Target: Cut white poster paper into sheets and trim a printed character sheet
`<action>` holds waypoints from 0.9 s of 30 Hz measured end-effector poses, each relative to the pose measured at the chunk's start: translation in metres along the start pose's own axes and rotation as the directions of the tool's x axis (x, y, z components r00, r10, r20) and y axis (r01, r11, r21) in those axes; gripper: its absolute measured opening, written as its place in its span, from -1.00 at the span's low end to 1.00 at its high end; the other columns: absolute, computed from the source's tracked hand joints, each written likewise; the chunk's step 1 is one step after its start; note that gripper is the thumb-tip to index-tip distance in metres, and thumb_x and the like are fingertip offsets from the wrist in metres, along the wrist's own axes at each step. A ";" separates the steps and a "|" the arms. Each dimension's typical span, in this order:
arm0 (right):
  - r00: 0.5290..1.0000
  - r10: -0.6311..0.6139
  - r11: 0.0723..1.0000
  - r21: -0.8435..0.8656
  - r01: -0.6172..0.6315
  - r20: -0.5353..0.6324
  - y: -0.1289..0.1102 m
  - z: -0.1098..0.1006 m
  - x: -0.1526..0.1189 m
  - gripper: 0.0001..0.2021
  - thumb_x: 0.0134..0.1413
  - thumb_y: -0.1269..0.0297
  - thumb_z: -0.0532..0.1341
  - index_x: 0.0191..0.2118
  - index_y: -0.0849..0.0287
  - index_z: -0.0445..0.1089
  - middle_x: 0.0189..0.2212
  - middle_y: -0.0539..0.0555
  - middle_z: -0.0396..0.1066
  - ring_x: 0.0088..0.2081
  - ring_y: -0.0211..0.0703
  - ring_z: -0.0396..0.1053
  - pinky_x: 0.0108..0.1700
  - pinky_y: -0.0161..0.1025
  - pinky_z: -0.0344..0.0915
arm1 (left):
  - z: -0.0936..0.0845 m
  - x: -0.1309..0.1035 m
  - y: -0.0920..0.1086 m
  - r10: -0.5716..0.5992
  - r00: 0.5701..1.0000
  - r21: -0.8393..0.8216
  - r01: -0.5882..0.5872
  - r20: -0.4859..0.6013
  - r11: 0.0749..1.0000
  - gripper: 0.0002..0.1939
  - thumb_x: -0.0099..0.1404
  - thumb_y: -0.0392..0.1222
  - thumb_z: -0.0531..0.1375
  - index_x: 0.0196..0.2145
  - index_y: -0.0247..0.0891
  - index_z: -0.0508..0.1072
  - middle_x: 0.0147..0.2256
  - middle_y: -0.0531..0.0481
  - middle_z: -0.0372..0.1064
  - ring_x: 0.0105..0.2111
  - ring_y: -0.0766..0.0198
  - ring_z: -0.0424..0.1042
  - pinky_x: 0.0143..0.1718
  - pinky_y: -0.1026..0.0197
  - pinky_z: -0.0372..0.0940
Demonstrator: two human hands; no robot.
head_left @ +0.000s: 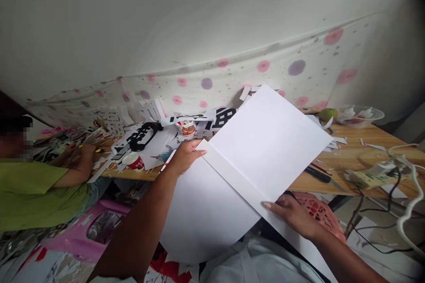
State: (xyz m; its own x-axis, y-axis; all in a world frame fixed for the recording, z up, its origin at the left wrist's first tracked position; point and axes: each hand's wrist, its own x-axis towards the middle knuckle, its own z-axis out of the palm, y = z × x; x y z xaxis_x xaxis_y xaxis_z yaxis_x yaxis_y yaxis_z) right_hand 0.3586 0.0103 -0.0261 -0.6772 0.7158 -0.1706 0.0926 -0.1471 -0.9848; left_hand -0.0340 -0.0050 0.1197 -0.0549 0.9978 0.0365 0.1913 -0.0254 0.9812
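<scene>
Pinching long white strip (229, 177) at its upper end with left fingers (200, 153), farther down with right fingers (271, 206); laid along white paper sheet (272, 141) just beyond both; best gripped lightly, evenly, to avoid creasing.

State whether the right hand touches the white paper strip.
Touching: the head view shows the right hand with its thumb laid on the white paper strip.

wooden table (350, 152) | left of left hand (184, 158): red paper cup (133, 161) | beyond right hand (294, 214): black-handled knife (318, 174), green fruit (328, 114), clear plastic bowl (375, 116), power strip (367, 179)
</scene>
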 end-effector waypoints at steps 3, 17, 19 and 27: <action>0.998 0.036 0.999 -0.028 -0.037 -0.053 -0.015 0.000 0.000 -0.40 0.09 -0.38 0.39 -0.44 0.16 0.63 -0.38 0.16 0.60 -0.28 0.12 0.51 -0.06 -0.04 0.47 | 0.001 -0.003 0.009 0.024 0.999 -0.039 -0.025 -0.021 0.999 -0.40 0.25 -0.05 0.44 0.21 -0.24 0.60 -0.07 -0.13 0.69 -0.12 -0.10 0.68 -0.04 -0.06 0.54; 0.999 0.038 0.997 -0.071 -0.038 0.006 -0.002 0.015 -0.007 -0.36 0.12 -0.44 0.30 -0.40 0.12 0.71 -0.35 0.19 0.64 -0.29 0.19 0.53 -0.17 -0.05 0.48 | -0.003 -0.027 -0.008 0.182 0.959 0.410 -0.079 -0.219 0.909 -0.56 0.39 0.01 0.27 0.14 -0.16 0.69 0.00 0.00 0.68 0.04 -0.09 0.60 0.12 0.02 0.43; 0.999 0.027 0.997 -0.074 -0.028 -0.021 0.001 0.017 -0.009 -0.36 0.13 -0.45 0.29 -0.38 0.11 0.71 -0.31 0.18 0.66 -0.27 0.17 0.54 -0.15 -0.07 0.50 | -0.001 -0.029 -0.009 0.209 0.948 0.411 -0.096 -0.239 0.906 -0.56 0.38 0.00 0.28 0.13 -0.16 0.69 -0.01 0.01 0.68 0.03 -0.08 0.60 0.11 0.04 0.43; 0.998 0.040 0.999 -0.002 -0.040 -0.041 0.007 0.036 -0.014 -0.41 -0.09 -0.35 0.49 -0.16 0.08 0.77 -0.10 0.19 0.71 -0.01 0.35 0.63 0.16 0.01 0.52 | -0.003 -0.029 -0.020 0.146 0.965 0.272 -0.084 -0.217 0.959 -0.61 0.37 -0.02 0.33 0.09 -0.18 0.71 -0.03 0.00 0.69 0.03 -0.05 0.62 0.11 0.03 0.44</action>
State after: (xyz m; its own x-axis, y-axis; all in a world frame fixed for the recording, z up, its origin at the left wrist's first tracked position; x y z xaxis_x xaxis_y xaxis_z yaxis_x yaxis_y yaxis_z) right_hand 0.3431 -0.0253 -0.0295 -0.6426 0.7366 -0.2109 0.1212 -0.1741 -0.9772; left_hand -0.0388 -0.0339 0.0995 -0.2378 0.9462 0.2196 0.4545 -0.0914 0.8861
